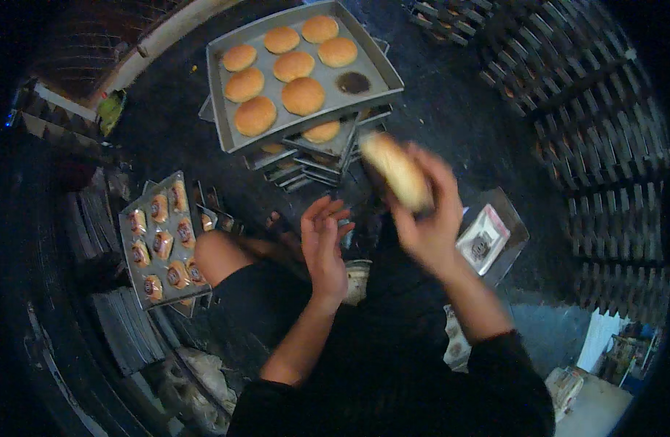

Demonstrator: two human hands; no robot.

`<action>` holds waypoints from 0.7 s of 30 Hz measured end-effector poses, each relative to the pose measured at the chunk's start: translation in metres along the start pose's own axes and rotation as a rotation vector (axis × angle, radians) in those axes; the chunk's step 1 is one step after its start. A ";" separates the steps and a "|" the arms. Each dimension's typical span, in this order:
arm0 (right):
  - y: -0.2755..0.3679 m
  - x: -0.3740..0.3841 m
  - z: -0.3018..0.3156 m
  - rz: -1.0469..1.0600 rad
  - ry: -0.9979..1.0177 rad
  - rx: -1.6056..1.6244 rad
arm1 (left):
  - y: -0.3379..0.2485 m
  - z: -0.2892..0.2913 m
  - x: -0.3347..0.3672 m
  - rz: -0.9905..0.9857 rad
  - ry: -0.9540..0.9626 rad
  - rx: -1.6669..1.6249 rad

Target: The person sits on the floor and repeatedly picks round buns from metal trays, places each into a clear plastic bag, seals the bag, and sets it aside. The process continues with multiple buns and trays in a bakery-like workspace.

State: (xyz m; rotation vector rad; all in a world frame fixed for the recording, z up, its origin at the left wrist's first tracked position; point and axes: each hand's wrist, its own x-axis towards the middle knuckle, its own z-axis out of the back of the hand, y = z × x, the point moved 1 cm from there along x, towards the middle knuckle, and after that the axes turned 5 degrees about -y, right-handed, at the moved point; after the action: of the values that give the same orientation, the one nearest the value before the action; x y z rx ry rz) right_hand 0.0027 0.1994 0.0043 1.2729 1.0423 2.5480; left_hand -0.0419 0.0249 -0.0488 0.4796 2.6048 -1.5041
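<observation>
My right hand [435, 218] grips a round golden bun [397, 171] tilted on its side, its pale flank showing; hand and bun are smeared by motion. Empty, my left hand [324, 247] hovers to the left of it with fingers apart. Beyond both hands, a large metal tray [375, 62] bears several golden buns [293, 66]. A dark round mark [353, 83] shows on the tray's bare right side. This tray tops a stack of more trays [320, 164], and a bun [322, 132] peeks out below its near edge.
On the left, by my knee, a tray [133, 266] holds several wrapped buns [161, 244]. To the right, a pack of printed clear bags [484, 238] lies on a dark tray [517, 222]. Dark slatted racks [604, 138] line the far right. A crumpled plastic bag [196, 382] lies lower left.
</observation>
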 end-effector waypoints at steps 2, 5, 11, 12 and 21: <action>-0.024 0.065 -0.032 0.070 0.089 -0.145 | 0.000 0.023 -0.002 -0.005 -0.029 0.121; -0.035 0.046 -0.056 0.010 0.328 -0.244 | 0.015 0.053 -0.012 0.059 0.031 0.299; -0.060 -0.077 0.036 -0.131 0.092 -0.177 | 0.034 0.123 -0.043 0.126 -0.096 0.455; -0.079 -0.097 0.068 -0.495 -0.118 -0.265 | 0.037 0.131 -0.046 0.179 -0.130 0.465; -0.271 -0.281 0.185 -0.513 0.204 -0.993 | 0.049 0.033 -0.013 0.144 0.176 0.457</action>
State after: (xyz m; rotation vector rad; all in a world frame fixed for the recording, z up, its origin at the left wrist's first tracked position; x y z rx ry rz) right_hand 0.2671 0.3971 -0.2744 0.4109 0.0042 2.2518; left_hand -0.0160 0.0166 -0.1032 0.8537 2.2653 -2.0899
